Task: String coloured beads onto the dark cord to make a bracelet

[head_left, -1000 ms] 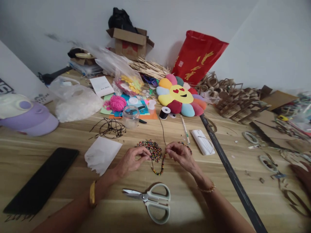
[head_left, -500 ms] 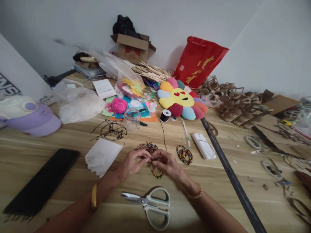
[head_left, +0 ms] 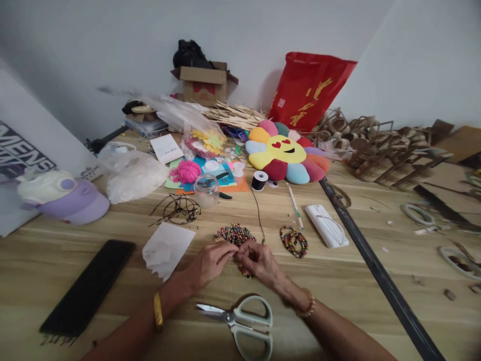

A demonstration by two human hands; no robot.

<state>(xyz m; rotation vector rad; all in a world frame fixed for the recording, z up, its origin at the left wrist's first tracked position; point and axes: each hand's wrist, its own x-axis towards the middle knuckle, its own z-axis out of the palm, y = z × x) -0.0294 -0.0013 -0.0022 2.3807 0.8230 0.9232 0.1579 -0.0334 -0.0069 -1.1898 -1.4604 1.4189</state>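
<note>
The left hand (head_left: 210, 260) and the right hand (head_left: 259, 259) are brought together at the near middle of the desk (head_left: 338, 281), fingertips meeting just on the near side of a heap of loose beads (head_left: 235, 233). A short strand of beads (head_left: 246, 273) is pinched between them; only its lowest part is seen, hanging under the right hand, so its run is taken to be from the meeting fingertips down and toward the viewer. The fingers of both hands are curled nearly closed around the strand and its thread; the exact contact is hidden by the knuckles. A thin black cord (head_left: 259, 213) is led from a black spool (head_left: 259, 180), farther off, toward the hands. The loose heap lies nearest to the left fingertips, almost touching them.

The beads are small, round and glossy, in mixed reds, greens, yellows and darks. Two finished beaded rings (head_left: 293, 240) lie right of the hands, well apart from them. Scissors (head_left: 244, 321) with pale green handles and bright steel blades lie closed on the near side, blades pointing left. A crumpled white sheet of paper (head_left: 167, 248) and a flat black phone (head_left: 88, 287) lie to the left. A clear round jar (head_left: 207, 190), a tangle of black cord scraps (head_left: 178, 209) and a soft flower cushion (head_left: 285, 156) lie farther back. The desk is of pale, smooth wood grain.
</note>
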